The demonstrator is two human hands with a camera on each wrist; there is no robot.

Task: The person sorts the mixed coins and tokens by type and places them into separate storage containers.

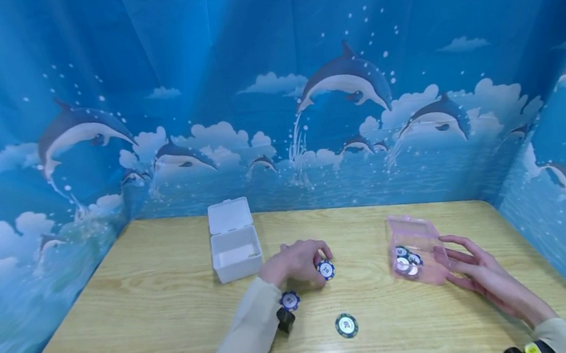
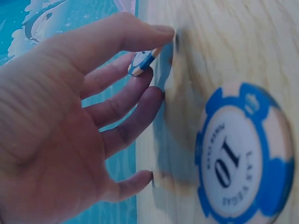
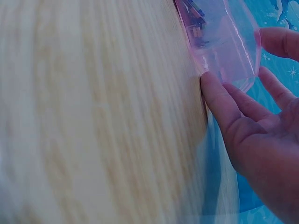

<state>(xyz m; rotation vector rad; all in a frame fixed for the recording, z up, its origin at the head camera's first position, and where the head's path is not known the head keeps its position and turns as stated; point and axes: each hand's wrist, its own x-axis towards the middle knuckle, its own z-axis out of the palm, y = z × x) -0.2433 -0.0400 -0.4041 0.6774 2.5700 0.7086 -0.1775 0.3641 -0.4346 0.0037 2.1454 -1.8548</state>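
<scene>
My left hand (image 1: pixel 299 262) is low over the middle of the table, pinching a blue-and-white poker chip (image 1: pixel 326 270) between thumb and fingers. In the left wrist view this chip (image 2: pixel 142 62) shows edge-on by the fingertips. A second blue chip (image 1: pixel 290 300), marked 10, lies beside my left wrist. Nearer the front is a dark green chip (image 1: pixel 347 325). At the right, my right hand (image 1: pixel 485 273) touches the side of a clear pink box (image 1: pixel 433 272) with its fingers spread along the wall. Several chips (image 1: pixel 403 264) lie inside that box, and its lid (image 1: pixel 412 224) is raised.
A white box (image 1: pixel 238 270) with its lid (image 1: pixel 229 215) tipped back stands left of my left hand, near the back edge. The wooden table (image 1: pixel 138 329) meets a blue dolphin-print curtain (image 1: pixel 253 87) behind and at the sides.
</scene>
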